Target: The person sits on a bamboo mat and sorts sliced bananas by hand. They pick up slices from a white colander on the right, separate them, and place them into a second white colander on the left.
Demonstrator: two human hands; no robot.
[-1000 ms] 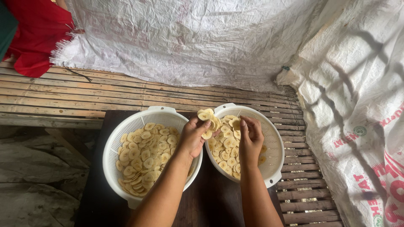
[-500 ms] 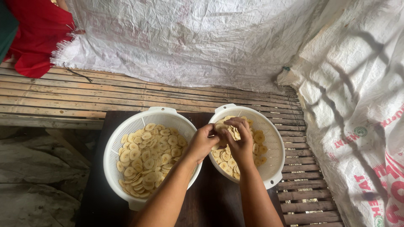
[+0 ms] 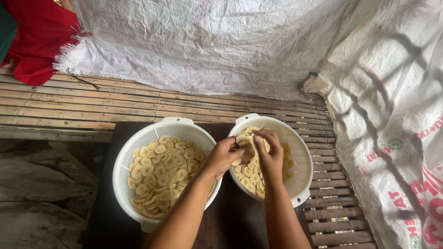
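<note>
Vs one second back: both hands have closed in on each other over the right colander. Then the left hand held slices up at the near rim and the right hand sat apart over the bowl; half a second ago they had already met; now they sit a bit lower and tighter together, fingers bunched round a clump of pale yellow banana slices held between the two hands just above the heap in that colander. Left fingers curl inward, thumb against the clump; right fingers press together and fold down over it from the other side. Left colander has not moved, still full of slices, untouched. Both colanders stand side by side, rims nearly touching, on a dark counter over a slatted bamboo floor.

Hard to make out: how many slices are in the clump, hands cover most of it. Heap in the right colander is half hidden under the right hand and wrist. Forearms cut off at the bottom edge. Red cloth cropped at top left. White woven sacking hangs behind; printed sack cut off at right.
</note>
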